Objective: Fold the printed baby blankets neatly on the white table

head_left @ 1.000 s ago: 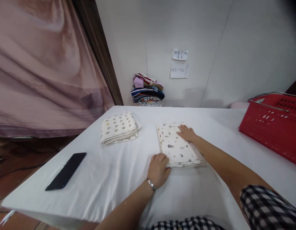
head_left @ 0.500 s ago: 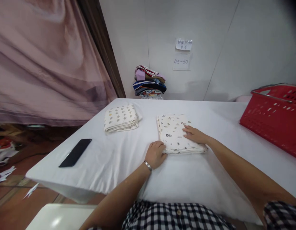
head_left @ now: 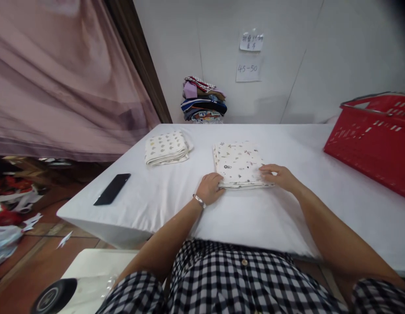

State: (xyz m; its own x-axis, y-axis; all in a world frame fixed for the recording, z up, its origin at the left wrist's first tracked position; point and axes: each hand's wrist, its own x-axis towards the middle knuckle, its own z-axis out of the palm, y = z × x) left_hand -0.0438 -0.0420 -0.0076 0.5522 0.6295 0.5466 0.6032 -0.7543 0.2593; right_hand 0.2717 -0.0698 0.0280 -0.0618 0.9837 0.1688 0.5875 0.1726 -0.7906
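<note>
1. Folded printed cloth (head_left: 238, 163) is lying flat on the white table (head_left: 171, 192), in the middle of the scene, between the two hands, with its layered edge facing the near side.
2. Left hand (head_left: 209, 188) is touching the near left corner of this cloth, as it was doing one second ago. Its fingers are keeping close together and bending a little, while its thumb is pointing to the right; I cannot tell if it is pinching the layers.
3. Right hand (head_left: 281, 176) is now resting at the near part of the right edge. One second ago it was lying spread on the far right part of the top. Now its forefinger is reaching onto the cloth and the thumb is curving below, leaving a small gap; whether it is pinching the edge, I cannot tell.
4. Dotted cloth (head_left: 166, 147), also folded, is lying to the far left, and the black phone (head_left: 112, 189) is lying to the near left; both are staying on the table.
5. Red basket (head_left: 369, 139) is standing at the right.
6. More of the checked shirt (head_left: 228, 279) is showing than before, and a white seat (head_left: 94, 261) is appearing at the near left.
</note>
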